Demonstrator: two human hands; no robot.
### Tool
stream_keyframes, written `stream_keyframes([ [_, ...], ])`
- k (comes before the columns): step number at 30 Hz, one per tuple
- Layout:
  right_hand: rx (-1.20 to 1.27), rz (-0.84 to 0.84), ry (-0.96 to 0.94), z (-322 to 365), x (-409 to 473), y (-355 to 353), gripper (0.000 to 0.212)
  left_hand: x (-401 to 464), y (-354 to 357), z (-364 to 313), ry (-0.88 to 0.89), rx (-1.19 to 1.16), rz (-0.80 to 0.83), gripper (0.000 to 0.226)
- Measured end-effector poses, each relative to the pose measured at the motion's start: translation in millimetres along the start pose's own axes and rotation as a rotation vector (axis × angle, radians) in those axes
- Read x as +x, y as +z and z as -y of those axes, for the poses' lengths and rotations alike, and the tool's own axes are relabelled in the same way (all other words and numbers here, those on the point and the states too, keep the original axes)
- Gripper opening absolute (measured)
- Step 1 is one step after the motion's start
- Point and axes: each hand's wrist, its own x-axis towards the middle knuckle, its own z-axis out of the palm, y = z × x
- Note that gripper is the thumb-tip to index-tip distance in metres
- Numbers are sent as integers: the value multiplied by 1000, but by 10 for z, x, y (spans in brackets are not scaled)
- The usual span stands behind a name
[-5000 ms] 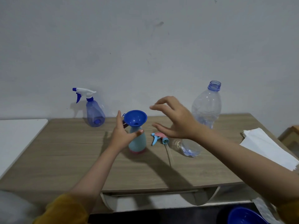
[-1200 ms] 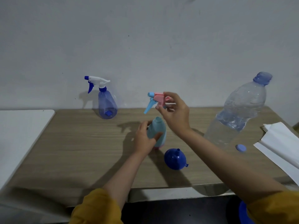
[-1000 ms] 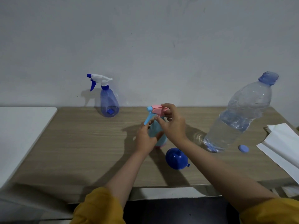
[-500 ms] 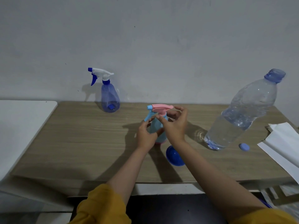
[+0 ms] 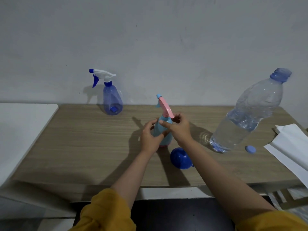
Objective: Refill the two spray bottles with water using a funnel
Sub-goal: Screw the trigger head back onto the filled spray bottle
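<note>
Hands grip mid-table: left hand (image 5: pixel 149 139) wraps light-blue spray bottle (image 5: pixel 162 130), right hand (image 5: pixel 180 129) pinches its collar.

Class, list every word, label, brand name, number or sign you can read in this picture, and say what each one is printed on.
None can be read.
Water bottle: clear, no label showing.
Blue spray bottle: no print.
Light blue spray bottle: no print showing, partly hidden by the hands.
Funnel, bottle cap, white paper: plain.

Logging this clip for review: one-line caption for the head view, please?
Left hand steadies the light blue spray bottle while right hand fits its pink trigger head; blue funnel lies beside.
</note>
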Motion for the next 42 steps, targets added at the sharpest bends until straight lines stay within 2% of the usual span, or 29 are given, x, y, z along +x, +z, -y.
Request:
stream_keyframes([
  [3,-41,61,-46,-44,-16,-3,49,5,-5,6,5,18,14,53],
  [7,32,-35,-22,-39,-18,20,39,-1,1,6,9,-29,4,51],
  [12,41,-44,-57,-51,-67,41,49,-4,-8,-6,22,11,12,48],
  [17,46,-54,-66,-24,-47,40,29,3,5,21,30,-4,12,49],
  [22,77,-115,-42,-18,-66,83,42,5,1,12,16,4,13,50],
  [26,16,-72,-73,-59,-75,105,37,-3,0,-11,22,-4,29,46],
  [29,23,-101,-53,-30,-63,92,30,5,8,12,25,-18,10,46],
  [32,71,-151,-31,-15,-78,96,38,-9,7,5,12,-17,5,48],
  [35,73,-116,-51,-62,-90,110,44,-16,-1,-11,35,-9,7,47],
  [39,20,-87,-69,-68,-56,91,34,-22,-1,-28,42,-13,11,46],
  [42,61,-122,-31,-36,-47,104,40,-28,-8,-30,28,-1,9,47],
])
